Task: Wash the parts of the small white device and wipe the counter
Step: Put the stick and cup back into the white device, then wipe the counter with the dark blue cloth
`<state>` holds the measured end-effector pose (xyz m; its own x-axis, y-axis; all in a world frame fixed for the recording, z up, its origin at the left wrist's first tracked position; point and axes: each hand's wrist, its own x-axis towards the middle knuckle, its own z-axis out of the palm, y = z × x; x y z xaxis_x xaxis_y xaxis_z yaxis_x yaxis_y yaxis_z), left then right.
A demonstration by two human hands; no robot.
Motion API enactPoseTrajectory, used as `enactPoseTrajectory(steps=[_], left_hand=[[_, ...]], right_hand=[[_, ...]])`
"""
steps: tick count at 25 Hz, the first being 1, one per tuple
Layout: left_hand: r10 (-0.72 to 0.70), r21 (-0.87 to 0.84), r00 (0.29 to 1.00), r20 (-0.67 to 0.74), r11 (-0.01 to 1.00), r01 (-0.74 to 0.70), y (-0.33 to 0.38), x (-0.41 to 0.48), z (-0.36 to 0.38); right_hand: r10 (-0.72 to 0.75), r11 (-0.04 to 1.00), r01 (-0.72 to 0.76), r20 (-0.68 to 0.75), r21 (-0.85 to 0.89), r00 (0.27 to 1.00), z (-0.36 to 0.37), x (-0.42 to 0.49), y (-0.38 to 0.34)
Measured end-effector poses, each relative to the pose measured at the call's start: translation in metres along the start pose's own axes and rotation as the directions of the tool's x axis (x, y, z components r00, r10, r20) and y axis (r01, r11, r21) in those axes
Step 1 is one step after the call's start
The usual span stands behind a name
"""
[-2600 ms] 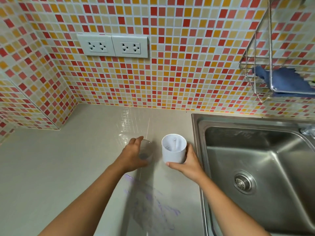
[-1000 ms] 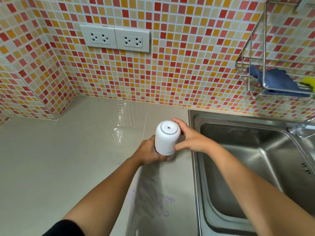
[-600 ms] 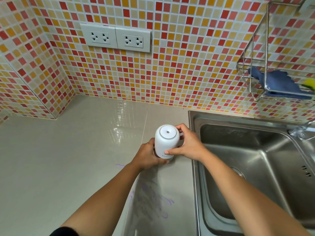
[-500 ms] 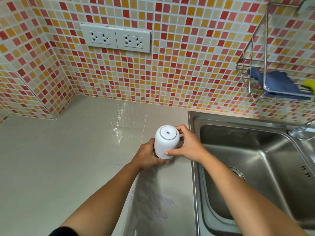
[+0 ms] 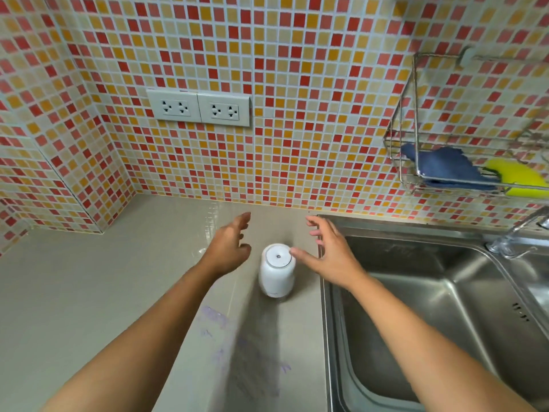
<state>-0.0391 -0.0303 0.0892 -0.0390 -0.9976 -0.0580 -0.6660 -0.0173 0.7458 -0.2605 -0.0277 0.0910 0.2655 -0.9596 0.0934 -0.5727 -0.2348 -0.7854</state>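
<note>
My left hand [image 5: 228, 248] and right hand [image 5: 329, 257], fingers spread and holding nothing, flanked the small white device [image 5: 277, 270], upright on the counter [image 5: 118, 278] just beside the sink [image 5: 416, 292], probably parked for wiping.

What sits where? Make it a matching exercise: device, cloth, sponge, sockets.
1 device
2 cloth
3 sponge
4 sockets

A on the wall above the counter
B right end of the wire rack
C on the counter, beside the sink
D in the wire rack, left of the sponge

Pairs: 1-C, 2-D, 3-B, 4-A
</note>
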Motion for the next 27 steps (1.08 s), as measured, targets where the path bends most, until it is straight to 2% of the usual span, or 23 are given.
enactPoseTrajectory(steps=[3, 6, 9, 11, 14, 15, 17, 19, 21, 24, 27], left_hand=[[0.150, -0.067, 0.980, -0.132, 0.985, -0.160, 0.078, 0.006, -0.012], [0.313, -0.121, 0.941, -0.127, 0.937, -0.328, 0.155, 0.002, 0.005], [0.404, -0.138, 0.912, -0.074, 0.901, -0.411, 0.215, 0.002, 0.036], [0.463, -0.123, 0.885, -0.053, 0.876, -0.466, 0.248, 0.005, 0.057], [0.513, -0.027, 0.856, -0.062, 0.857, -0.515, 0.297, 0.025, 0.090], [0.498, 0.071, 0.865, -0.061, 0.867, -0.494, 0.310, 0.040, 0.103], [0.379, 0.321, 0.925, -0.039, 0.881, -0.347, 0.330, 0.074, 0.123], [0.227, 0.555, 0.974, 0.018, 0.808, -0.198, 0.338, 0.107, 0.145], [0.161, 0.707, 0.987, 0.021, 0.695, -0.129, 0.340, 0.132, 0.163], [0.042, 0.619, 0.997, -0.062, 0.785, 0.005, 0.335, 0.154, 0.176], [-0.066, 0.558, 0.994, -0.086, 0.823, 0.103, 0.334, 0.161, 0.185]], right_hand=[[-0.181, 0.983, 0.166, -0.227, -0.083, 0.957, -0.052, 0.001, -0.023], [-0.303, 0.948, 0.237, -0.372, -0.213, 0.878, -0.118, -0.005, -0.031], [-0.319, 0.926, 0.184, -0.423, -0.329, 0.848, -0.186, -0.016, -0.013], [-0.298, 0.899, 0.099, -0.429, -0.427, 0.853, -0.228, -0.019, 0.013], [-0.152, 0.835, -0.113, -0.424, -0.538, 0.893, -0.289, -0.017, 0.057], [-0.089, 0.795, -0.178, -0.402, -0.580, 0.911, -0.305, -0.016, 0.072], [0.041, 0.717, -0.242, -0.308, -0.654, 0.950, -0.327, -0.015, 0.095], [0.168, 0.671, -0.288, -0.239, -0.683, 0.956, -0.334, -0.017, 0.111], [0.195, 0.649, -0.315, -0.249, -0.693, 0.949, -0.336, -0.017, 0.120], [0.164, 0.647, -0.312, -0.272, -0.695, 0.948, -0.334, -0.016, 0.122], [0.188, 0.663, -0.306, -0.243, -0.683, 0.952, -0.336, -0.014, 0.122]])
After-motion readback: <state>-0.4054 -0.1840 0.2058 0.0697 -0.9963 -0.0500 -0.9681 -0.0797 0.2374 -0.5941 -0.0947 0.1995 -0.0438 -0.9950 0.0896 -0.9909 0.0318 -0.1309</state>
